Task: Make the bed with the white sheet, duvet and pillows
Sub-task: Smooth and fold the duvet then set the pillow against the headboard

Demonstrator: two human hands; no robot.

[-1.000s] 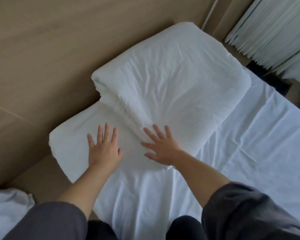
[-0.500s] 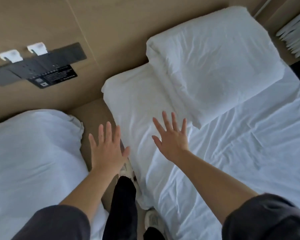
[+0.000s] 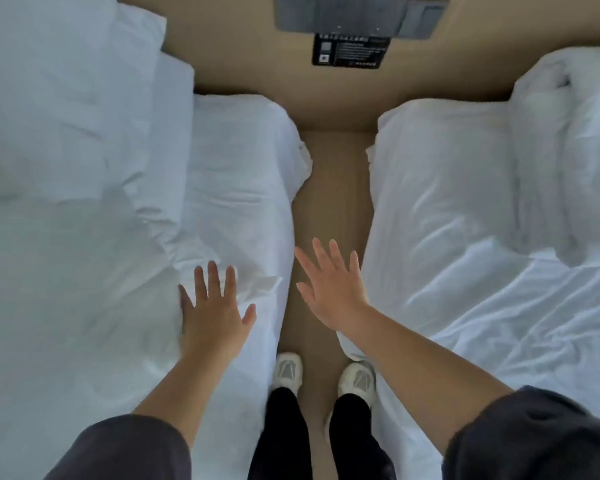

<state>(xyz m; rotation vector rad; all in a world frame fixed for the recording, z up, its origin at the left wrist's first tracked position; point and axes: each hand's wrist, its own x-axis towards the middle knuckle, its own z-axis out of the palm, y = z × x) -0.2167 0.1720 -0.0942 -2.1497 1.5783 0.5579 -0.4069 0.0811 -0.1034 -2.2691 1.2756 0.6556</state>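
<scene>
I stand in a narrow aisle between two white beds. My left hand [image 3: 213, 315] is flat with fingers spread over the edge of the left bed, where a rumpled white duvet [image 3: 66, 220] and a pillow [image 3: 236, 161] lie. My right hand [image 3: 331, 285] hovers open over the aisle floor, holding nothing, just left of the right bed's white sheet [image 3: 482, 323]. On the right bed a flat pillow [image 3: 440, 174] lies at the head, with a second pillow [image 3: 582, 150] stacked at the far right. Whether my left palm touches the cloth is unclear.
A tan headboard wall [image 3: 257, 46] runs behind both beds and carries a grey switch panel [image 3: 361, 12] with a black label [image 3: 350, 50]. The tan aisle floor [image 3: 333, 202] is narrow. My white shoes [image 3: 288, 370] stand between the bed edges.
The view has swung left, from the right bed's pillows to the aisle and the left bed. Both hands came off the right bed; the left one now reaches over the left bed.
</scene>
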